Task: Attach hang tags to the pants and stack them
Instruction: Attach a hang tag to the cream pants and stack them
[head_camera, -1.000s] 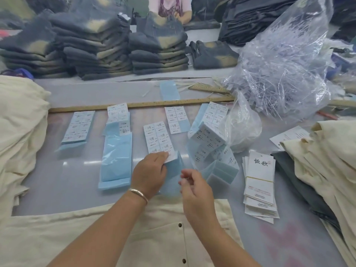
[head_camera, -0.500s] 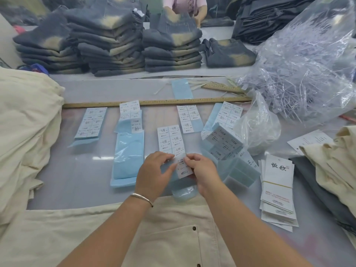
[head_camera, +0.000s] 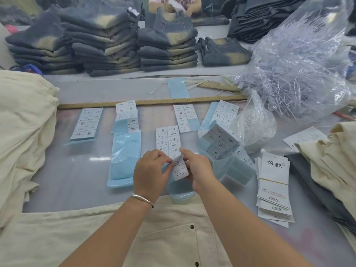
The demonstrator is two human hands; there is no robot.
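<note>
Centre frame, just above the cream pants (head_camera: 119, 234): left hand (head_camera: 149, 175) and right hand (head_camera: 198, 168) both pinch one white sticker (head_camera: 180, 168), its top edge curling off the label sheet (head_camera: 168, 139). Hang tags (head_camera: 273, 182) stacked at right of frame. More sheets above; wooden ruler (head_camera: 152, 102) beyond. Folded dark jeans (head_camera: 100, 45) along upper frame

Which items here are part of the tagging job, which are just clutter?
In play: left hand and right hand pinching a sticker; sticker sheet; hang tags; cream pants.

Lying about: wooden ruler; plastic bag; dark jeans stacks.
</note>
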